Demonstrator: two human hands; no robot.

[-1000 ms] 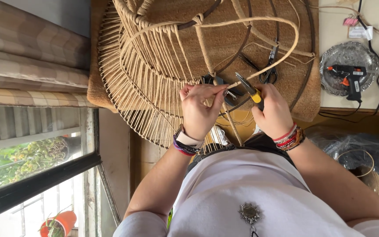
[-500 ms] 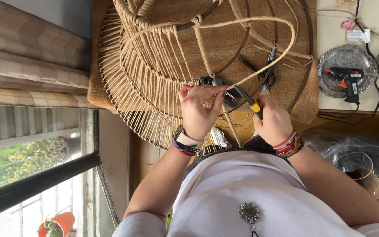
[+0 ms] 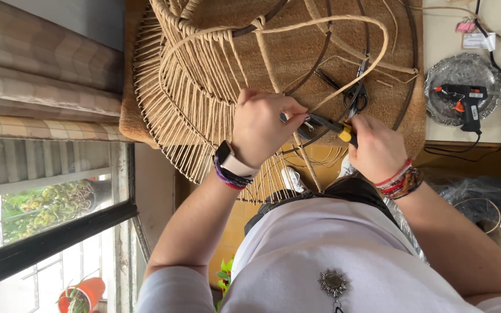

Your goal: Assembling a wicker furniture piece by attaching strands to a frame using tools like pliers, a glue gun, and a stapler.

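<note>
1. Pink tag (image 3: 466, 26): small, roughly rectangular, pink; lies on the pale bench (image 3: 447, 35) at the upper right of the view, touching the top edge of the next item.

2. White label card (image 3: 478, 41): small rectangle, white with dark print too fine to make out; lies flat on the bench just below the pink tag, above a silvery round tray (image 3: 436, 95) and beside a black cable (image 3: 497, 64).

No screens, signs or boxed packages are visible.

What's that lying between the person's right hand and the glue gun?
In the head view, black-handled scissors lie on the brown mat between the right hand and the glue gun.
</note>
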